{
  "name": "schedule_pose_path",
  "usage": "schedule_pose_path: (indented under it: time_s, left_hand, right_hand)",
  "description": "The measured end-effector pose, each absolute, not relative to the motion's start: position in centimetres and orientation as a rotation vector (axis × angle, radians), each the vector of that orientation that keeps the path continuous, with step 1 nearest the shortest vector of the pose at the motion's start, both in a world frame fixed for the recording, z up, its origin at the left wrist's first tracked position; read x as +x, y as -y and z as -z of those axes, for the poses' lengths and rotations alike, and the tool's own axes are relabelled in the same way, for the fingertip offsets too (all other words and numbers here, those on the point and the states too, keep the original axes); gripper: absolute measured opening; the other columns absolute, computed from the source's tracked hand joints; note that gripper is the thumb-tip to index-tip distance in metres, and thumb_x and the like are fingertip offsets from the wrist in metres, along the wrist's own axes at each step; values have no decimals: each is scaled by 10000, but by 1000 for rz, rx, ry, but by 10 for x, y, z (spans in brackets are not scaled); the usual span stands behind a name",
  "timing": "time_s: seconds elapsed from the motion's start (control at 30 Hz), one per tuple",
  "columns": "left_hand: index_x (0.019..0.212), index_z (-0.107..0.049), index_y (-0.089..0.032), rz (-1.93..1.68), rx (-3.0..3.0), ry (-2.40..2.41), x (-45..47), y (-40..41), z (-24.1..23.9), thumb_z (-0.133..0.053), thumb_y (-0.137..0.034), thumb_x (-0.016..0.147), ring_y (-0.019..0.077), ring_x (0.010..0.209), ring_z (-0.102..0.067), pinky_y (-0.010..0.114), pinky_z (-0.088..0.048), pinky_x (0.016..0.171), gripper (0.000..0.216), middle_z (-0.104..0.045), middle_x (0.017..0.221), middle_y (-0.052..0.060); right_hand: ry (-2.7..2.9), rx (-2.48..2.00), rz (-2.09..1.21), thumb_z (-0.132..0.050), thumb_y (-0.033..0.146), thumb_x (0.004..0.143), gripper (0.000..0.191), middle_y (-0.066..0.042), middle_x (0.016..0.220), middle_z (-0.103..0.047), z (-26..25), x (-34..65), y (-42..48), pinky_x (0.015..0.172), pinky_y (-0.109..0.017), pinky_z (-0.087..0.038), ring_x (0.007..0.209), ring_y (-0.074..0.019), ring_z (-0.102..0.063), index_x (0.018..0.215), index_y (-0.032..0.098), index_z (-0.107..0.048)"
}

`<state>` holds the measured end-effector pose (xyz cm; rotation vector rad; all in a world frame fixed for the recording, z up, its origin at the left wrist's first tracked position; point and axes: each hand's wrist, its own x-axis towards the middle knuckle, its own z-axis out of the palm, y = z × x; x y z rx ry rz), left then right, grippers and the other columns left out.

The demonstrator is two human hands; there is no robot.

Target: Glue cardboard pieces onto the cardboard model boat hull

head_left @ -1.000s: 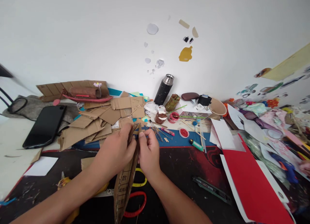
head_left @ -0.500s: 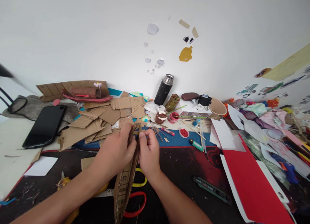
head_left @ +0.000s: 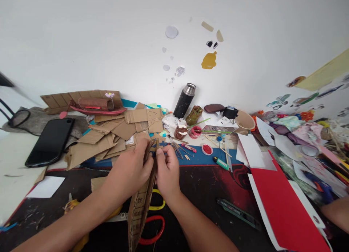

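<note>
The counter [head_left: 16, 161] is crowded from its back edge to its front edge, so the person keeps the work lifted in the air over the dark mat [head_left: 207, 186] near the middle of the front edge, where there is room for both forearms. A red sheet [head_left: 283, 208] lies flat toward the right front corner, and a heap of cardboard scraps [head_left: 109, 135] is pushed back toward the left rear, near a phone [head_left: 50, 141] lying by the left edge, out of the way of the hands.

The cardboard piece [head_left: 139, 212] stands on edge, almost end-on to the camera, its lower part hanging toward the front edge and its top pinched between the two hands. Holding it upright seems to let both sides be reached at once. The left hand [head_left: 131, 170] has its grip clenched on the top of the cardboard piece from the left, fingers curled over it. The right hand [head_left: 167, 172] grasps the same top from the right, thumb pressed against it, so the two grips meet and steady the narrow edge between them.

Red-handled scissors [head_left: 154, 228] lie on the mat just beneath the cardboard piece, within reach. A flask [head_left: 184, 101] stands against the wall at the back edge. Another person's arm [head_left: 336, 214] shows at the right edge.
</note>
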<state>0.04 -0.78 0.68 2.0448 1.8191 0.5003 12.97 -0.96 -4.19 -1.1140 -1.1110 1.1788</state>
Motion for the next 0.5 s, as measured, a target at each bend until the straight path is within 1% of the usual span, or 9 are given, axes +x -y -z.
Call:
schedule_pose_path:
  time_s: [0.23, 0.5]
  left_hand:
    - [1155, -534, -210, -496, 2036, -1809, 1, 8, -8, -340, -356, 970, 366, 729, -756, 384, -384, 624, 305, -701, 774, 97]
    - [1144, -532, -217, -477, 2060, -1804, 1, 8, -8, -351, -343, 980, 351, 724, -755, 376, -397, 613, 274, -710, 781, 92]
  right_hand:
    - [1107, -1122, -1172, -586, 487, 1034, 312, 63, 706, -437, 42, 130, 9, 595, -294, -361, 649, -172, -405, 828, 273, -493]
    - [1119, -1122, -1152, -580, 475, 1046, 313, 59, 706, -449, 42, 130, 9, 597, -291, -370, 647, -167, -410, 830, 265, -494]
